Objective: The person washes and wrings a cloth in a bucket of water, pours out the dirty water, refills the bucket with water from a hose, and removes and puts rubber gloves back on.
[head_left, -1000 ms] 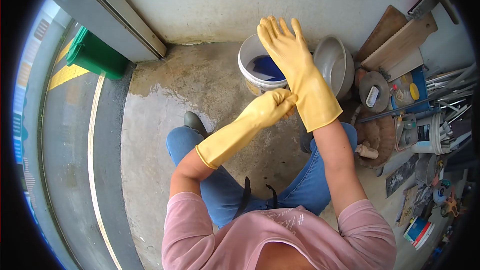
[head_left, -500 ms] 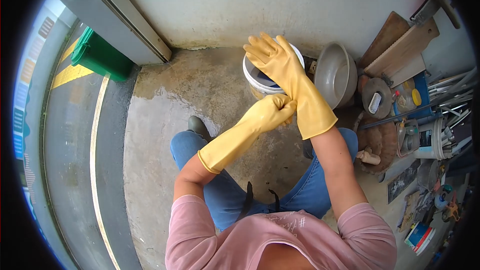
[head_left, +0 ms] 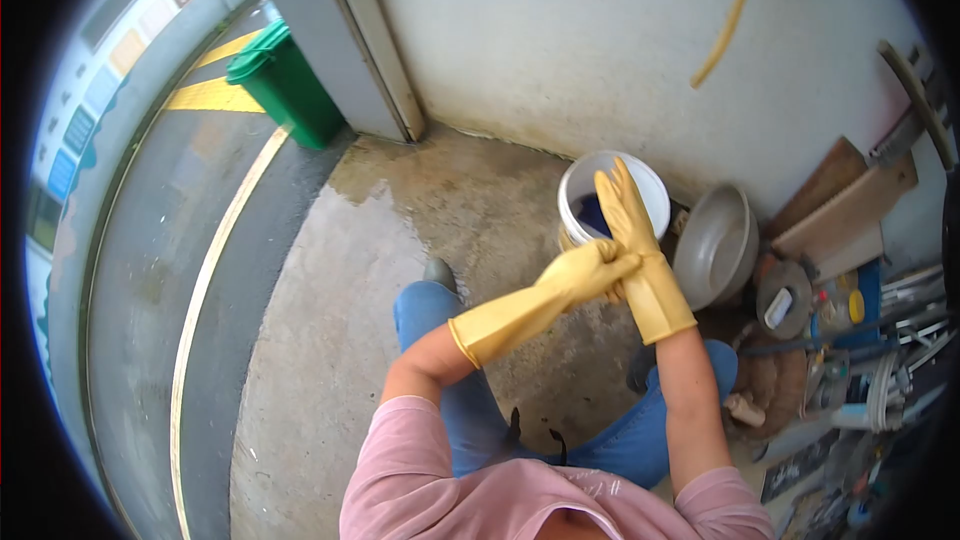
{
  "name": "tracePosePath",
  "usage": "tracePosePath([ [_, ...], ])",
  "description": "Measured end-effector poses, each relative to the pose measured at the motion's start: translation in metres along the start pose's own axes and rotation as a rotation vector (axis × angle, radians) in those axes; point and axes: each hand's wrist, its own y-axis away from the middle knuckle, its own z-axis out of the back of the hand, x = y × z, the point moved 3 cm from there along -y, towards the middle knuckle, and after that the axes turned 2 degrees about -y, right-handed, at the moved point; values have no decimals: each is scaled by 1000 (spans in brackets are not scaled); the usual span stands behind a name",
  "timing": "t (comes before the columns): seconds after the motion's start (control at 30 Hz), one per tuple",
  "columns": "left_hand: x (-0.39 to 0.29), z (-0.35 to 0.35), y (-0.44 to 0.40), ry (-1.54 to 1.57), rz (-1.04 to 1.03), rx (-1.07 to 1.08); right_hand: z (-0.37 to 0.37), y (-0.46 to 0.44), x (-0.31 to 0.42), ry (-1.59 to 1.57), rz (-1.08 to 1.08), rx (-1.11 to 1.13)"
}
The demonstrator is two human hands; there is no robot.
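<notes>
Long yellow rubber gloves cover both my hands and forearms. My left hand (head_left: 588, 272) is closed, its fingers gripping the rubber glove (head_left: 664, 305) on my other arm near the wrist. Raised with its fingers stretched out, my right hand (head_left: 628, 215) is seen partly edge-on. Beyond it stands a white bucket (head_left: 652, 176) with something dark blue (head_left: 592, 214) inside, partly hidden by the right glove. A grey basin (head_left: 712, 255) leans on its side to the right of the bucket.
A green wheeled bin (head_left: 290, 90) stands by the door post at upper left. A yellow hose (head_left: 728, 28) hangs on the wall. Wooden boards (head_left: 845, 205), a scrub brush (head_left: 778, 308) and a woven basket (head_left: 775, 385) crowd the right side. The concrete floor (head_left: 330, 340) is partly wet.
The view has shifted up and left. The right hand has turned more edge-on with fingers closer together, and the left grip sits nearer that palm.
</notes>
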Motion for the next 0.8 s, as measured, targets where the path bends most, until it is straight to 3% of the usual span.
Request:
tracePosePath([
  [0.03, 0, -2, 1, 63, 19, 22, 1, 2, -10, -178, -91, 53],
  [0.07, -4, -3, 5, 66, 41, 47, 15, 5, -39, -153, 4, 212],
  [0.13, -14, -9, 13, 93, 58, 96, -3, 16, -19, -166, -440, 55],
  [0.17, -6, -14, 10, 130, 72, 108, -8, 24, 6, -224, -531, 58],
  [0.23, -31, -16, 29, -92, 130, 82, -15, 49, 23, -333, -717, 59],
  [0.3, -11, -24, 23, -125, 104, 74, -10, 56, -6, -536, -723, -56],
  [0.33, -3, -28, 20, -141, 91, 72, -6, 56, -27, -392, -602, 16],
  [0.4, 0, -30, 19, -97, 125, 113, -23, 87, 11, -127, -47, 191],
  [0.47, 2, -28, 19, -98, 135, 126, -26, 78, 10, -290, -295, 266],
  [0.53, 5, -31, 20, -141, 123, 120, -14, 54, -44, -624, -681, 301],
  [0.63, 9, -34, 18, -180, 46, 97, -28, 63, -40, -990, -934, 437],
  [0.8, -10, -24, 39, -225, 140, 140, -16, 38, -81, -811, -192, 116],
])
